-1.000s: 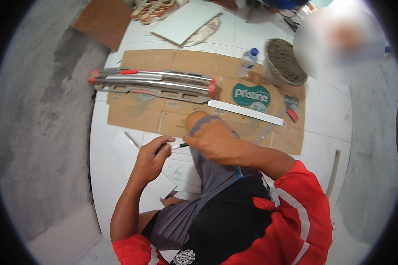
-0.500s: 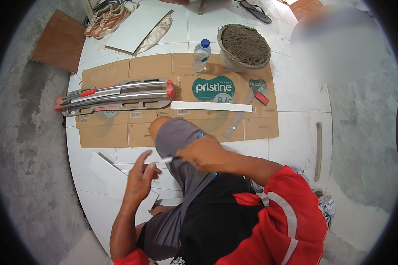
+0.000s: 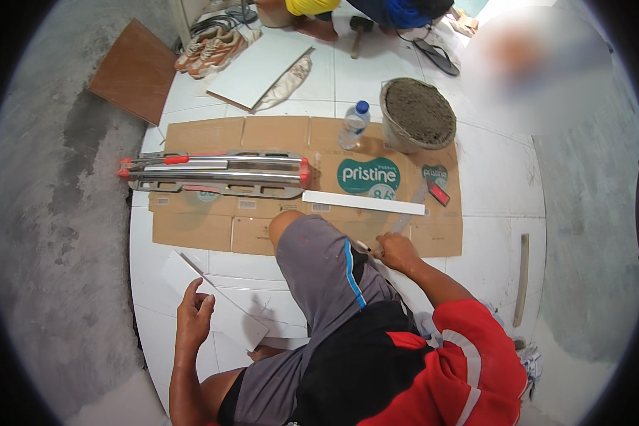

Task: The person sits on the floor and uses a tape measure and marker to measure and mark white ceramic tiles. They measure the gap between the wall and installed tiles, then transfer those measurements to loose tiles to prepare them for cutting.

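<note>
My right hand (image 3: 399, 252) is reaching over the front edge of the cardboard, fingers curled at the lower end of a try square (image 3: 401, 221) with a metal blade and red handle. A slim marker-like stick (image 3: 364, 246) with a pale tip juts from its fingers; its far end is hidden. My left hand (image 3: 194, 312) is raised and holds nothing, index finger and thumb apart, above white tile pieces (image 3: 223, 298) on the floor. A narrow white tile strip (image 3: 363, 203) lies on the cardboard beyond my knee, close to the square's blade.
A manual tile cutter (image 3: 216, 174) lies on the cardboard (image 3: 191, 231). Behind the strip are a water bottle (image 3: 353, 126) and a bucket of grey mortar (image 3: 399, 138). A large white tile (image 3: 259, 71), sneakers (image 3: 209, 53), a mallet (image 3: 360, 30) and other people's legs occupy the far side.
My right hand has moved from over my thigh, near my left hand, forward and right to the square. My left hand has dropped lower and left. People have come into view at the top.
</note>
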A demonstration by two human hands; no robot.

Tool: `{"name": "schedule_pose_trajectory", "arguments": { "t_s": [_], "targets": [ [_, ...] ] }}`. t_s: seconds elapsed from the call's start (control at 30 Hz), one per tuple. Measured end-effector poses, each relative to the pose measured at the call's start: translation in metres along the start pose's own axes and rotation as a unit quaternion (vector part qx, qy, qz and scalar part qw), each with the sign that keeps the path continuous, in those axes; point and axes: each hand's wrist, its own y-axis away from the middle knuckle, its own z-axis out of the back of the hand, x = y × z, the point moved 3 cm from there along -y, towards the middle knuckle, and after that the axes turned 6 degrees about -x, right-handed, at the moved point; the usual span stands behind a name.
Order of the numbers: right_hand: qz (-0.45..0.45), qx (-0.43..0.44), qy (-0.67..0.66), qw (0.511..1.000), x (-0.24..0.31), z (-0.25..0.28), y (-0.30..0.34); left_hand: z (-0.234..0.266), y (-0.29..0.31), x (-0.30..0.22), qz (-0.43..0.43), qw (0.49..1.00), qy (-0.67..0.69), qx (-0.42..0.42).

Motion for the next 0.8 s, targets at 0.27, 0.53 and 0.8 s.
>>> {"name": "schedule_pose_trajectory", "arguments": {
  "t_s": [0.27,0.53,0.8],
  "targets": [
    [0.018,-0.223,0.074,0.972,-0.018,0.013,-0.072,0.026,-0.022,0.034,0.025,0.996,0.036,-0.077],
    [0.002,-0.164,0.064,0.984,-0.043,-0.020,-0.066,0.076,-0.048,0.094,0.062,0.981,0.016,-0.186],
    [-0.065,-0.053,0.088,0.993,-0.056,0.005,-0.025,0.105,-0.041,0.130,0.145,0.959,0.029,-0.241]
  ]
}}
